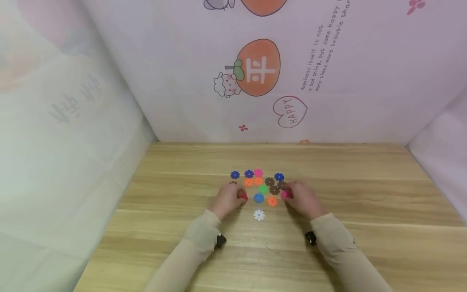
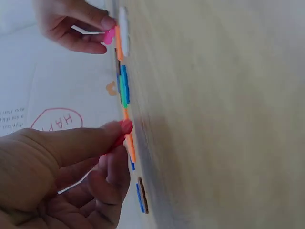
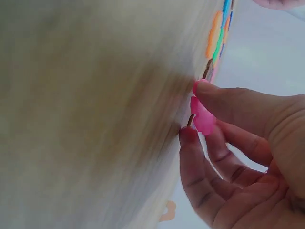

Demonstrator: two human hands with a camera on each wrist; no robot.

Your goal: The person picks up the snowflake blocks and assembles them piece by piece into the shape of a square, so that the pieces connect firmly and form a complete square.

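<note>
My left hand pinches a red notched disc between thumb and fingers; the left wrist view shows this red disc edge-on. On the right, my right hand pinches a pink notched disc, which the right wrist view shows between thumb and fingertips. Between the hands lie a blue disc, a green disc, an orange disc and several brown discs. A brown disc is partly hidden behind my left hand.
Nearer me on the wooden table lies a white disc. Farther back are dark blue discs, a pink disc and two orange discs. A printed cloth wall stands behind the table.
</note>
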